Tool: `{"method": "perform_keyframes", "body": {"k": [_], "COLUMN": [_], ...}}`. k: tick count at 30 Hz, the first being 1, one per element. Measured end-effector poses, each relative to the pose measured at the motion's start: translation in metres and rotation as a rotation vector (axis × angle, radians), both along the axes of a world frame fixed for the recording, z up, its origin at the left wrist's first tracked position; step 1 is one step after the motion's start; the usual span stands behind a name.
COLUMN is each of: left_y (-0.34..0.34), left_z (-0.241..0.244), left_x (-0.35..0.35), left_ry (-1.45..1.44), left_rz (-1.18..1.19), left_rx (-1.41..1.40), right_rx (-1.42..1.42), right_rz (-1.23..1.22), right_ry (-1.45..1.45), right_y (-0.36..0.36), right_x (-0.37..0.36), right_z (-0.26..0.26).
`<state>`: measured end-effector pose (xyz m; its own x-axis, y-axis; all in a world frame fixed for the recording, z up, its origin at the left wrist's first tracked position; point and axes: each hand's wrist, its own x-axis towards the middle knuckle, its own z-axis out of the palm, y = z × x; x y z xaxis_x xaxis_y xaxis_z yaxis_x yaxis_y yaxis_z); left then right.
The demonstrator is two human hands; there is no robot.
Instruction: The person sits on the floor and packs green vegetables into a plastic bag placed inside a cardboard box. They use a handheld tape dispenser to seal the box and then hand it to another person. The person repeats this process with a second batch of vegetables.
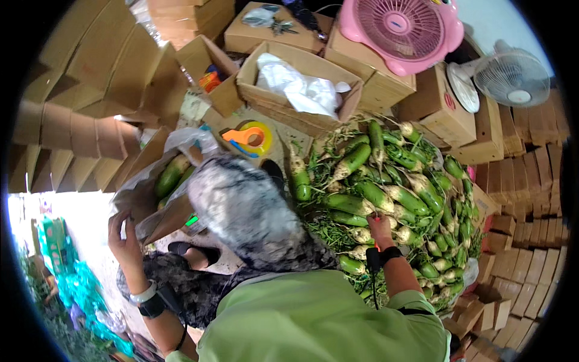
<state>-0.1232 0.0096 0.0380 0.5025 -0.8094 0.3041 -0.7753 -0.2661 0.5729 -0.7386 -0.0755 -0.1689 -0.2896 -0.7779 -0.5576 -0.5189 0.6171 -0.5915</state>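
Observation:
A large heap of green radishes (373, 194) with whitish root ends and leafy bits lies at the right. My right hand (380, 226) is at the near side of this heap, closed around a small red-orange object, mostly hidden by the fingers. My left hand (122, 231) is raised at the left with fingers apart, holding nothing visible. Beside it stands a cardboard box (169, 221) lined with a clear plastic bag (131, 194), with a few green radishes (172, 176) inside.
An orange tape dispenser with yellow tape (253, 138) lies beyond my knee. Behind it stands a cardboard box holding white plastic (298, 86). A pink fan (398, 27) and a white fan (511, 77) rest on boxes. Stacked cartons (90, 68) line the left; teal netting (81, 271) lies lower left.

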Motion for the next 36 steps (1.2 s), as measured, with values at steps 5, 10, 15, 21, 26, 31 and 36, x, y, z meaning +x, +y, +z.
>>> {"method": "perform_keyframes", "body": {"k": [5, 10, 15, 21, 26, 31, 36], "left_y": [-0.008, -0.016, -0.030, -0.023, -0.022, -0.031, -0.042], "left_z": [-0.001, -0.001, 0.014, 0.022, 0.013, 0.013, 0.027], "left_x": [-0.002, -0.005, -0.022, -0.022, -0.013, -0.012, -0.029], "left_ry": [0.041, 0.001, -0.019, -0.021, -0.062, -0.061, -0.097], "left_rz": [0.031, 0.051, 0.035, 0.062, 0.057, 0.022, 0.014], "left_rx": [0.024, 0.045, 0.071, 0.102, 0.112, 0.100, 0.102], "right_rx": [-0.034, 0.019, -0.086, -0.193, -0.064, -0.051, 0.032], "right_rz": [0.086, 0.290, 0.442, 0.532, 0.595, 0.349, 0.187], "right_ry": [0.089, 0.033, 0.031, -0.050, -0.012, 0.039, 0.121], "right_y": [0.045, 0.035, -0.031, -0.088, -0.052, -0.047, -0.090], "right_x": [-0.008, 0.050, 0.111, 0.174, 0.165, 0.145, 0.150], "right_z": [-0.038, -0.032, -0.043, -0.034, -0.046, -0.050, -0.087]}}
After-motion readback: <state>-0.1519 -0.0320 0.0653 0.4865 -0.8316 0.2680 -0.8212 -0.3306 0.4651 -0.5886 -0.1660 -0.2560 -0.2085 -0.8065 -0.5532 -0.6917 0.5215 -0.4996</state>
